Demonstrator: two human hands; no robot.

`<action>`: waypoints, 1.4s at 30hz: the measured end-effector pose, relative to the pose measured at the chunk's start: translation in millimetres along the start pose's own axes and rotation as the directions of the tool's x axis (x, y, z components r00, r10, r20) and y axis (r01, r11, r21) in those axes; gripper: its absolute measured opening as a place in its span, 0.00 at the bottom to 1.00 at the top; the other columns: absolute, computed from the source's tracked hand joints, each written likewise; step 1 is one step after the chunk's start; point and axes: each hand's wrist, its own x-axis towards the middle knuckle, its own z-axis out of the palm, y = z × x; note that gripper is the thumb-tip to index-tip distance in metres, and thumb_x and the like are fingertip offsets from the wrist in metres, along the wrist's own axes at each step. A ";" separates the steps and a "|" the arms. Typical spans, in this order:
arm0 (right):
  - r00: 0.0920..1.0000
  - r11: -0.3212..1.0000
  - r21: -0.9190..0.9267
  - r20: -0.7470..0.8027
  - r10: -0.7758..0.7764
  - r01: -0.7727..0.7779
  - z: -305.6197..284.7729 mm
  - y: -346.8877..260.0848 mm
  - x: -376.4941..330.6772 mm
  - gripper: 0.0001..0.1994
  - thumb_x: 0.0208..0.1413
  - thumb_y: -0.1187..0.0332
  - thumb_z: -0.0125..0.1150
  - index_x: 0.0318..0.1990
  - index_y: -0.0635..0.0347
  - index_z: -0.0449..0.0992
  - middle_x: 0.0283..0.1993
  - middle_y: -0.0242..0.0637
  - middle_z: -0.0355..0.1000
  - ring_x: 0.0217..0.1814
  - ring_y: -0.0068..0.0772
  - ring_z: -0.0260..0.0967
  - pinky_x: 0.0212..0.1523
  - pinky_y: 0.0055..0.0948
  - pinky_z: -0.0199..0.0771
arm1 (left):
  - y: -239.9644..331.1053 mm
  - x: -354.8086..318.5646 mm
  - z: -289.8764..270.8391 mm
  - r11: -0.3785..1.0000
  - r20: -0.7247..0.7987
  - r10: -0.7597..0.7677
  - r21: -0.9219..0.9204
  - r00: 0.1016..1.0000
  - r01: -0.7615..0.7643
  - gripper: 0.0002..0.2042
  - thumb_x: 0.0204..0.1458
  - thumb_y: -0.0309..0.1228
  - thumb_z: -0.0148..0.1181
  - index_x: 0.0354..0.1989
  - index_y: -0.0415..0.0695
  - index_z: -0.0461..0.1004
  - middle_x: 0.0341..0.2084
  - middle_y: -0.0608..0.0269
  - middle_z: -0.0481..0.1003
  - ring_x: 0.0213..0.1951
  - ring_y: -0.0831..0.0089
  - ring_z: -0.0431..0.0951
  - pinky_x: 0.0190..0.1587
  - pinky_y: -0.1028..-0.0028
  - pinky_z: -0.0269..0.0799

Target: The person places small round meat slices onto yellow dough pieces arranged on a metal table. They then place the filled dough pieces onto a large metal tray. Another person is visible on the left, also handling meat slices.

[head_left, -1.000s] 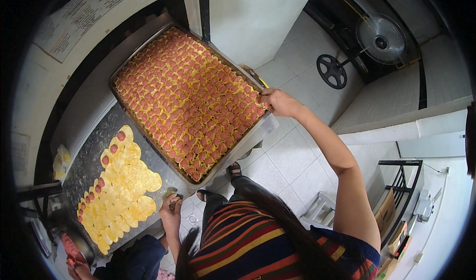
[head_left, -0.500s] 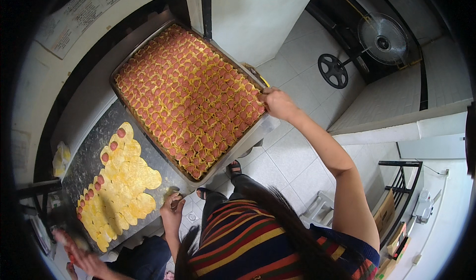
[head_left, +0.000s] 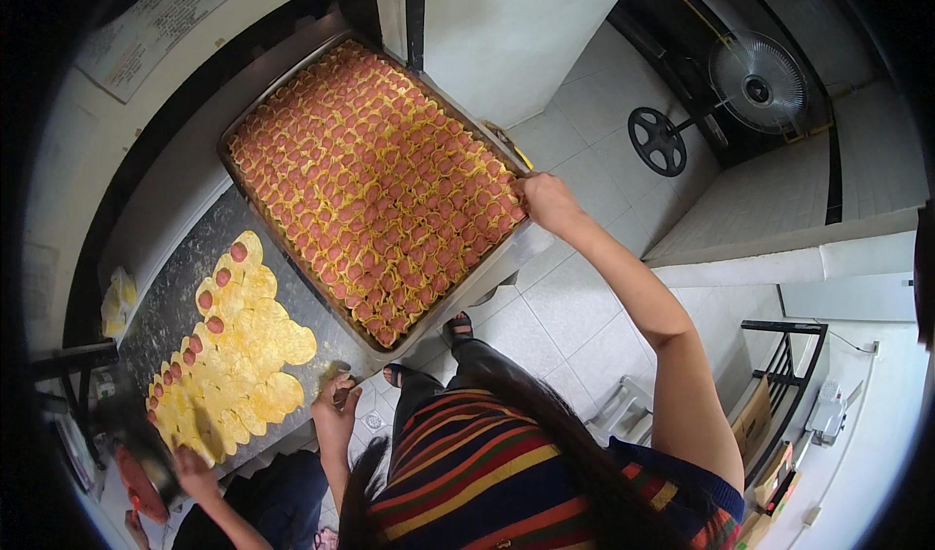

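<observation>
A large metal tray point(head_left: 310, 295) is packed with rows of yellow ruffled pieces, each holding reddish sausage slices point(head_left: 380, 199). My right hand point(head_left: 547, 202) is closed on the tray's right corner. Below the tray's near corner, my left hand point(head_left: 335, 402) is held with curled fingers beside the counter's edge; whatever it holds is too small to name. Overlapping thin yellow rounds point(head_left: 248, 345) lie on the dark counter point(head_left: 185, 267), with a line of sausage slices point(head_left: 205, 300) along their left side. Another person's hand point(head_left: 195, 472) is over the rounds' near end.
Beside the other person's hand is a dark container point(head_left: 136, 482) with reddish contents. A plastic bag point(head_left: 119, 303) sits by the wall at left. A standing fan point(head_left: 758, 87) with a round base is at the upper right. A pale stool point(head_left: 628, 409) stands on the tiled floor.
The other person's hand has moved right, over the near end of the yellow rounds. An extra sausage slice shows on the rounds. My right hand keeps its grip on the tray.
</observation>
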 end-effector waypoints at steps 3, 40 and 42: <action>0.997 0.994 -0.102 0.065 0.031 -0.024 -9.1 -7.5 -2.8 0.05 0.43 0.77 0.54 0.27 0.66 0.76 0.33 0.52 0.73 0.37 0.49 0.74 0.37 0.40 0.75 | 3.9 2.6 0.1 1.000 0.017 -0.028 -0.003 0.999 0.028 0.14 0.45 0.20 0.62 0.42 0.35 0.72 0.32 0.55 0.77 0.33 0.70 0.80 0.35 0.75 0.75; 0.878 0.977 -0.172 0.438 0.193 -0.129 -32.3 6.8 -11.4 0.16 0.40 0.72 0.58 0.40 0.49 0.78 0.37 0.41 0.76 0.42 0.46 0.74 0.39 0.41 0.74 | -13.8 8.1 -13.9 0.999 0.024 -0.035 -0.007 0.999 0.036 0.14 0.45 0.21 0.63 0.42 0.36 0.72 0.29 0.55 0.77 0.32 0.69 0.80 0.34 0.74 0.74; 0.851 0.971 -0.216 0.486 0.200 -0.106 -38.0 0.1 -7.7 0.23 0.38 0.74 0.57 0.47 0.43 0.77 0.38 0.42 0.76 0.43 0.45 0.73 0.42 0.39 0.74 | -9.4 9.0 -14.3 0.998 0.010 0.036 0.050 0.999 -0.037 0.14 0.45 0.21 0.64 0.42 0.37 0.73 0.29 0.54 0.78 0.32 0.68 0.80 0.35 0.74 0.74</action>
